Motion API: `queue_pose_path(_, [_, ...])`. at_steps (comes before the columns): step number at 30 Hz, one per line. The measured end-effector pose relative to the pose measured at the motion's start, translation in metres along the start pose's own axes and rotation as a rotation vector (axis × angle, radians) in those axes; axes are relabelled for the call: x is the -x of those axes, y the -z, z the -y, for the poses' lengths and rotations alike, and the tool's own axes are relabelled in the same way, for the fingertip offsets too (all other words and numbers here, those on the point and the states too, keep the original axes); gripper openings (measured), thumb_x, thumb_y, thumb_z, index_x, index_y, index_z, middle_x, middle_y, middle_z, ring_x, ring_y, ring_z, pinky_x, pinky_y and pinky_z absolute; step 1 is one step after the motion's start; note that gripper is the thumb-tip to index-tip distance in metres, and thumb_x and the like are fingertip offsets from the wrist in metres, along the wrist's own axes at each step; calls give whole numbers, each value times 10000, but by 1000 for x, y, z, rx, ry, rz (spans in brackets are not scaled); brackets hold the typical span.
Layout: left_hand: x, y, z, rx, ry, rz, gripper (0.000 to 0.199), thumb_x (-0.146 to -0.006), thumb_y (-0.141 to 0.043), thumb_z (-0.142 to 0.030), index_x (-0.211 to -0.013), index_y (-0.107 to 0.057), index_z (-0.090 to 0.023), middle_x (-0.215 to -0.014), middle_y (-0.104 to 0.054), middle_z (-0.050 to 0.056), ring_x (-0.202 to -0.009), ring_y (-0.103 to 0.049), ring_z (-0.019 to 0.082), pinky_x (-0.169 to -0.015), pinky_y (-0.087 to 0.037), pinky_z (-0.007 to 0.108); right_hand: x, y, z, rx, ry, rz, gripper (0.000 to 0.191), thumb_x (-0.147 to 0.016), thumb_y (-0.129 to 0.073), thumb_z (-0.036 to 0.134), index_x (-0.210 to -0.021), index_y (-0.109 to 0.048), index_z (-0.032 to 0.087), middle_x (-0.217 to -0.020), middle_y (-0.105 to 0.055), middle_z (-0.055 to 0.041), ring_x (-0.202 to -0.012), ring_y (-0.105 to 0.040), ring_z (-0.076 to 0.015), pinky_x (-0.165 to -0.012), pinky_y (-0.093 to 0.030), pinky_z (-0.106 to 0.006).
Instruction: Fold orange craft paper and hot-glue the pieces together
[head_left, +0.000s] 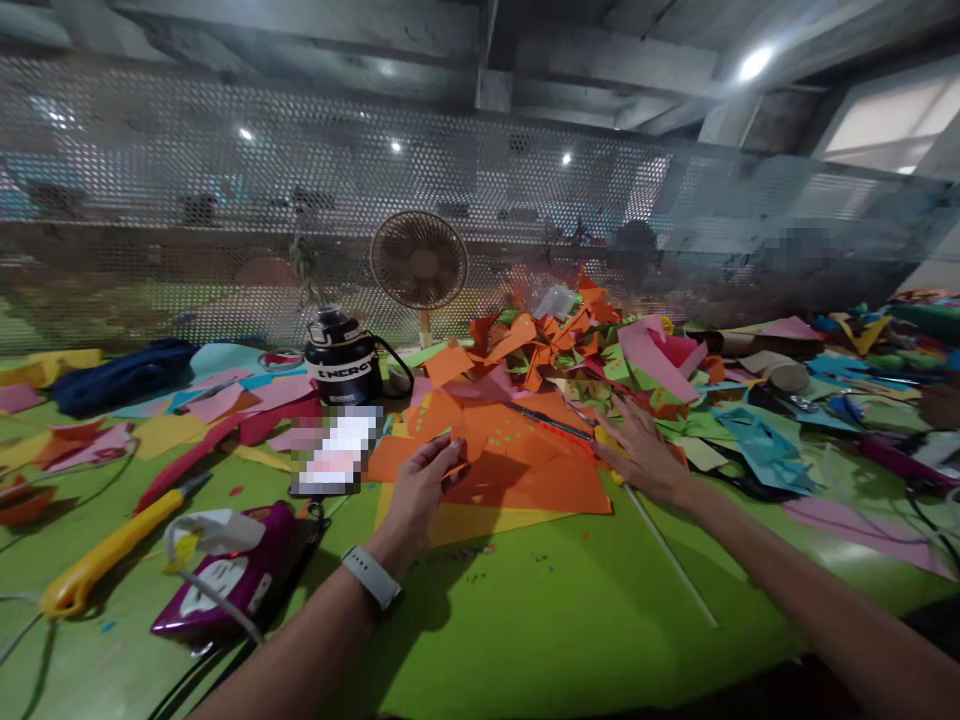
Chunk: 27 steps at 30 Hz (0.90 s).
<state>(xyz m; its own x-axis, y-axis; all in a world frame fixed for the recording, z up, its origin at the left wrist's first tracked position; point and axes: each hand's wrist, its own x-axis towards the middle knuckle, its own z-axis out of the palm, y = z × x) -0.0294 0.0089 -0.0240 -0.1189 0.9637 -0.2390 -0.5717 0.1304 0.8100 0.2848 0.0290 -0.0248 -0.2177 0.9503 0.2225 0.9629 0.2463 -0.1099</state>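
Note:
My left hand, a pale watch on its wrist, is closed in a pinch above the left part of the orange paper sheets. What its fingertips hold, if anything, blends into the orange behind. At the right edge of these sheets, my right hand reaches out with fingers spread, over or touching a yellow-handled tool that it partly hides. A thin pale stick runs from there toward the front. Beside the right fingers, a slim dark tool lies across the paper. Small green bits dot the sheets.
Orange scraps pile up behind. A black bottle and a fan stand at the back, a phone nearer. Left are a purple power strip and a yellow-handled corded tool. Blue paper lies right.

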Motion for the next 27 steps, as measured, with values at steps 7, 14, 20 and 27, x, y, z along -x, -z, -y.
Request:
queue_pose_path(7, [-2, -1, 2, 3, 23, -6, 127, -654, -769, -111, -754, -697, -141, -712, -692, 11, -641, -635, 110, -583, -530, 205, -26, -6, 63, 7, 212, 158, 692, -895, -261, 687, -1432, -412, 278, -1567, -229, -101, -1439, -125, -351, -1117, -175, -577])
queue_pose_path(14, [-1, -2, 3, -9, 48, 2, 120, -658, -776, -118, -742, -695, -146, -719, -689, 13, -651, -633, 118, -601, -537, 224, -40, -16, 79, 8, 269, 201, 729, -891, -220, 702, -1435, -411, 256, -1557, -252, -111, -1429, -174, -353, -1113, -186, -588])
queue_pose_path(20, [0, -3, 3, -23, 63, -11, 116, -676, -765, -102, -756, -690, -142, -754, -694, 18, -662, -639, 119, -604, -540, 230, -43, -18, 83, 30, 268, 245, 692, -897, -321, 659, -1429, -425, 230, -1534, -299, -133, -1419, -194, -371, -1117, -142, -601])
queue_pose_path(27, [3, -4, 5, -55, 69, 0, 196, -637, -804, -140, -790, -682, -148, -731, -696, 0, -617, -639, 108, -592, -526, 215, -43, -9, 78, -746, 41, 281, 802, -794, -342, 795, -1359, -521, 254, -1547, -285, -67, -1442, -131, -326, -1153, -55, -538])
